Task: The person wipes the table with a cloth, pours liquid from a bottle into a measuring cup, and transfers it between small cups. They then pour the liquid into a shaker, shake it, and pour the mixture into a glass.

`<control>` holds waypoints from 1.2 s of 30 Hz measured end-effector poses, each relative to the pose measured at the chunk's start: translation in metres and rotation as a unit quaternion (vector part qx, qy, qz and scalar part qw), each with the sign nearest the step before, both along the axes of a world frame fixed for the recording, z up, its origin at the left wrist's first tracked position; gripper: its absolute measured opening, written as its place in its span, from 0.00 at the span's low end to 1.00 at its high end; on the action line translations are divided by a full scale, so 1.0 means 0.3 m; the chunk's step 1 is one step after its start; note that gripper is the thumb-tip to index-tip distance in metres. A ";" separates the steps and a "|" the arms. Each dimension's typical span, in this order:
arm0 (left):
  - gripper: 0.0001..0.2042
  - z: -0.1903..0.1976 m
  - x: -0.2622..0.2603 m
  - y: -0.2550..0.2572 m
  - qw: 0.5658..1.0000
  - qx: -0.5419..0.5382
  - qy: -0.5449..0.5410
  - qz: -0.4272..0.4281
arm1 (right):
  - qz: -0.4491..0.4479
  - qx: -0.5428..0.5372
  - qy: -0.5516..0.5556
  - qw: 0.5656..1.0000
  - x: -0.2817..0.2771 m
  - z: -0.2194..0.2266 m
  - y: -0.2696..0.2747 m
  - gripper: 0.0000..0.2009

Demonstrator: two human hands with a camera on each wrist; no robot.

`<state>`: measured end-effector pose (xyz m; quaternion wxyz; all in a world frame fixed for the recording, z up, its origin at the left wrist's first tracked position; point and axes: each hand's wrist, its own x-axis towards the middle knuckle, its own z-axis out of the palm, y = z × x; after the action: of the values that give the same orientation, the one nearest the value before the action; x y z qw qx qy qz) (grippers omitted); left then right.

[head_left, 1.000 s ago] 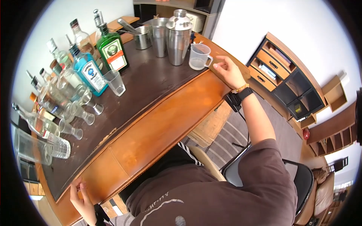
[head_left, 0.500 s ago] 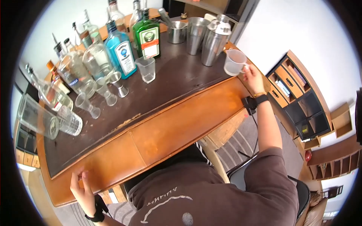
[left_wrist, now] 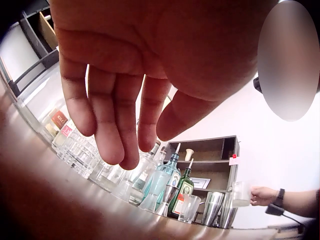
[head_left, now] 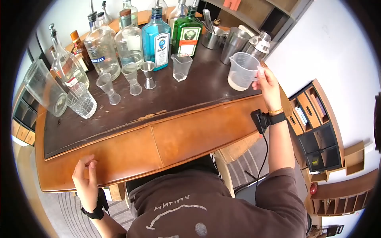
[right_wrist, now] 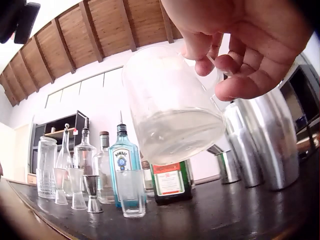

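Note:
My right hand (head_left: 268,85) pinches the handle of a clear plastic measuring jug (head_left: 241,73). Seen from the right wrist, the jug (right_wrist: 172,107) hangs tilted above the dark tabletop with some cloudy liquid in its bottom. The metal shaker (head_left: 258,45) stands behind it. To the jug's left is a small square-sided glass (head_left: 181,69), upright in front of a green bottle (head_left: 186,33). My left hand (head_left: 85,180) is over the brown leather front edge, holding nothing; its fingers (left_wrist: 107,140) hang loosely bent in the left wrist view.
Several bottles line the back, including a blue one (head_left: 156,43). Before them stand a metal jigger (head_left: 148,75), two hourglass-shaped clear measures, a cut-glass tumbler (head_left: 82,101) and a tall mixing glass (head_left: 45,89). A metal tin (head_left: 234,43) and a small metal pot (head_left: 212,39) are at the back right.
My right hand, empty beside the jug at first, has taken its handle and raised the jug off the table. The head view has turned. My left hand stays at the front edge.

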<state>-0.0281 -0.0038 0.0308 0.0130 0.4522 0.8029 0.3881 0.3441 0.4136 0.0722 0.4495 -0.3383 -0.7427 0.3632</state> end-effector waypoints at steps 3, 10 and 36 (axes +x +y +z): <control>0.07 -0.003 -0.001 -0.027 1.000 0.000 -0.013 0.020 | 0.038 -0.029 0.030 0.998 -0.119 -0.015 0.024 0.12; 0.07 -0.031 -0.023 -0.082 0.998 0.000 -0.020 0.057 | 0.126 -0.068 0.040 0.989 -0.299 -0.020 0.083 0.11; 0.06 -0.079 -0.052 -0.101 0.997 -0.001 0.053 0.050 | 0.122 0.183 -0.261 0.940 -0.446 0.168 0.190 0.12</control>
<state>-0.0438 -0.0341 0.0072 -0.0491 0.4313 0.8244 0.3631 0.2102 0.4706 0.1226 0.2464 -0.2397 -0.9231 0.1722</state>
